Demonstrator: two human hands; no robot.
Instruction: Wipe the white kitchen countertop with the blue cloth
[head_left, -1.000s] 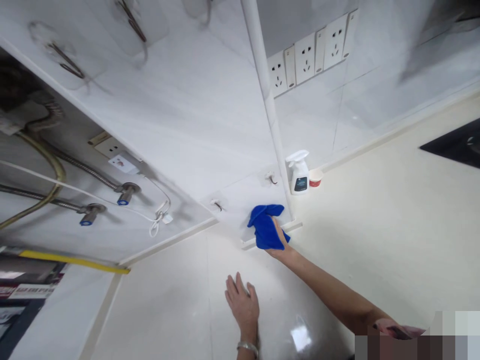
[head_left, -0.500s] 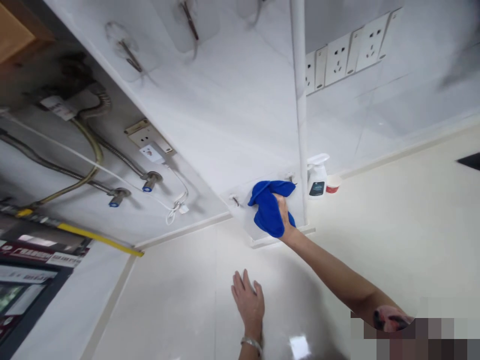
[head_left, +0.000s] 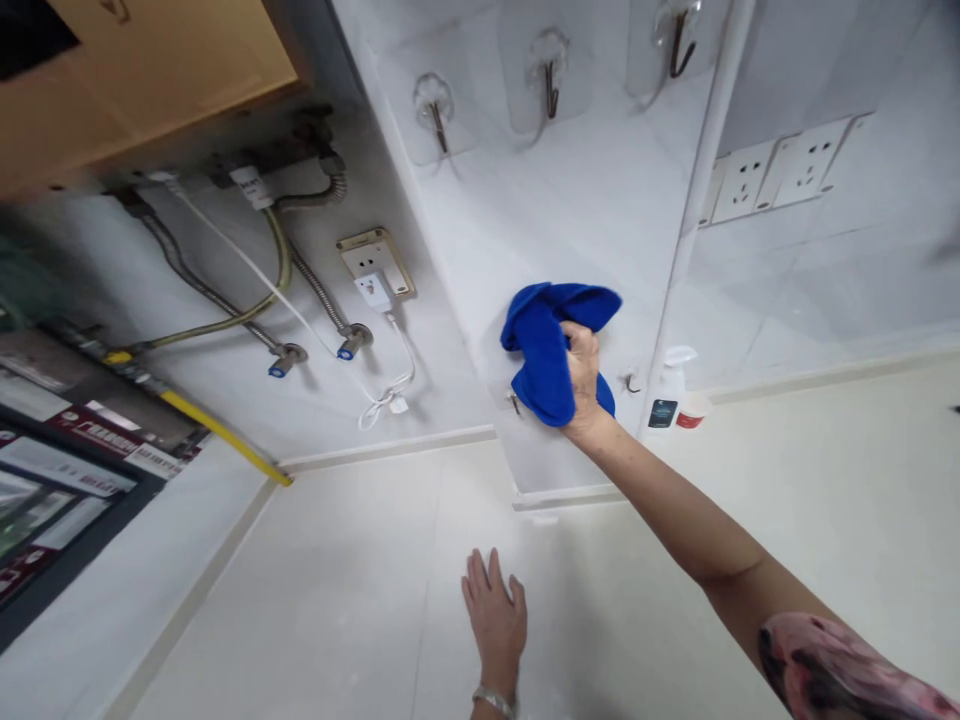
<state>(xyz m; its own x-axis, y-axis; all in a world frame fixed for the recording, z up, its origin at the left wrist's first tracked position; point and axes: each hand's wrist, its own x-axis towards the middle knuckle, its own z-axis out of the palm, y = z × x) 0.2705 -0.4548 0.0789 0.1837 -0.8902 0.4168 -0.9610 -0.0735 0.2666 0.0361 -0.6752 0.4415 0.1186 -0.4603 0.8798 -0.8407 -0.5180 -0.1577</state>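
My right hand (head_left: 583, 375) grips a bunched blue cloth (head_left: 544, 355), which lies against the white marbled wall panel (head_left: 480, 240). The cloth is between and slightly above two small hooks; the right one (head_left: 631, 383) shows fully, while the left one (head_left: 514, 403) sits at the cloth's lower left edge. My left hand (head_left: 496, 615), with a bracelet at the wrist, rests flat on the pale counter (head_left: 337, 580), fingers spread and holding nothing.
Larger hooks (head_left: 551, 85) hang higher on the panel. A spray bottle (head_left: 667, 390) and a small red-and-white tub (head_left: 691, 410) stand right of it. At left are valves (head_left: 287, 360), hoses, a plugged socket (head_left: 375, 262) and a yellow pipe (head_left: 225, 435).
My right hand has moved the blue cloth up the panel, uncovering more of the right small hook. The view has shifted, showing more of the upper hooks. My left hand stays flat on the counter.
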